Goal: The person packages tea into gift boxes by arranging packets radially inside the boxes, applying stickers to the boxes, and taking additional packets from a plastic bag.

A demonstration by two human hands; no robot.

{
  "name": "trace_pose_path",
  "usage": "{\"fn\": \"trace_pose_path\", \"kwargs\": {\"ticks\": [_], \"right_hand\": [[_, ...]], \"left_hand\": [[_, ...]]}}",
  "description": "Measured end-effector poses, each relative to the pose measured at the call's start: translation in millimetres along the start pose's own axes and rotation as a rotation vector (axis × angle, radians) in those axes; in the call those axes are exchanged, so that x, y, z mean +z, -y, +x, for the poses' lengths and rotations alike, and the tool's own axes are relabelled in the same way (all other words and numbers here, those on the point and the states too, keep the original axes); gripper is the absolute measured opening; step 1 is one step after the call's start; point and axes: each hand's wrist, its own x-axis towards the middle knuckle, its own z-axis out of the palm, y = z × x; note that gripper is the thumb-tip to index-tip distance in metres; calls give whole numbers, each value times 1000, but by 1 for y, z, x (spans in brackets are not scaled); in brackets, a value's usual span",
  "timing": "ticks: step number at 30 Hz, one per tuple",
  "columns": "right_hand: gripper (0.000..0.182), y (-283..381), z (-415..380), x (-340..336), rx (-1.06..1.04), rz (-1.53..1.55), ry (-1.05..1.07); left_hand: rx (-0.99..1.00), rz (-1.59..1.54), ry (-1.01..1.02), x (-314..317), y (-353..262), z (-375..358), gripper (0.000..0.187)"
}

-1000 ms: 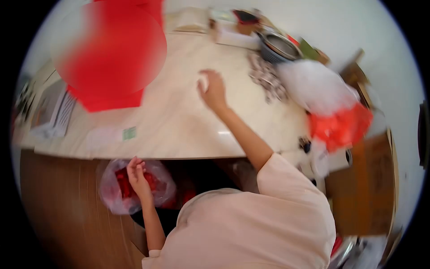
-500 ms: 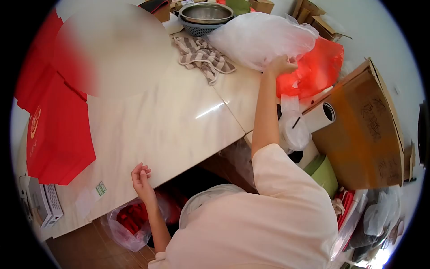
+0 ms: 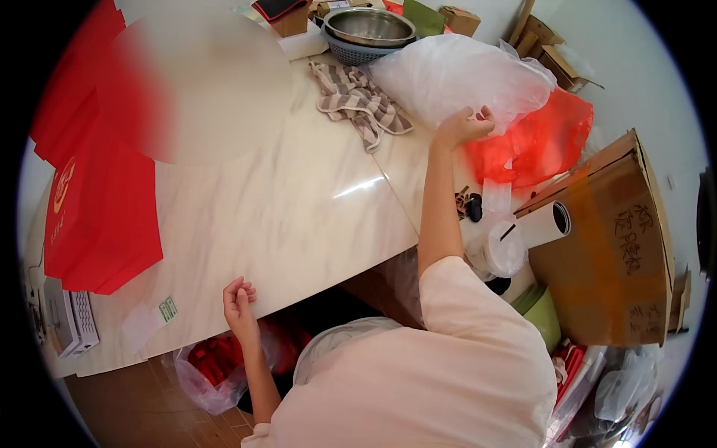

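My right hand (image 3: 464,127) is at the near side of a full white plastic bag (image 3: 463,75), palm up. Its fingers are half curled with gaps between them, and nothing shows in them. A red plastic bag (image 3: 541,142) lies just right of that hand, partly under the white one. Over the front edge of the marble-patterned table (image 3: 299,224), my left hand (image 3: 240,305) hangs with loosely bent fingers and holds nothing. A striped cloth (image 3: 362,104) lies left of the white bag.
Red gift bags (image 3: 104,216) stand at the left. A steel bowl (image 3: 370,26) sits in a grey basket (image 3: 355,52) at the back. On the right are a lidded plastic cup (image 3: 504,246), a white cylinder (image 3: 545,224), keys (image 3: 470,204) and a large cardboard box (image 3: 605,246).
The view has shifted slightly, so the table things appear further right. My right hand has turned more palm up, its fingers lifted off the red bag's edge. The left hand stays by the table edge.
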Motion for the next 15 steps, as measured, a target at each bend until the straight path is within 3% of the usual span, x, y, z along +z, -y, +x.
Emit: {"fn": "trace_pose_path", "kwargs": {"ticks": [3, 7, 8, 10, 11, 12, 13, 14, 15], "right_hand": [[35, -1, -2, 0, -64, -70, -36], [33, 6, -14, -4, -346, -64, -114], [32, 48, -24, -26, -89, 166, 12], [31, 25, -79, 22, -329, 1, 109], [29, 72, -110, 10, -108, 230, 256], [27, 79, -167, 33, -111, 283, 399], [25, 103, -212, 32, -13, 401, 565], [21, 129, -250, 13, 99, 482, 918], [15, 144, -297, 16, 112, 594, 1041]], "left_hand": [[-3, -7, -9, 2, -2, 4, 23], [-6, -8, -63, -12, 10, -5, 21], [46, -45, -39, -5, -11, 9, 21], [11, -23, -269, -38, 4, -12, 19], [105, -15, -243, -49, -11, 8, 18], [82, -37, -464, -68, 3, -28, 18], [100, -80, -523, -93, 14, -43, 18], [138, -133, -572, -119, 5, -39, 18], [115, -107, -739, -129, 19, -71, 18]]}}
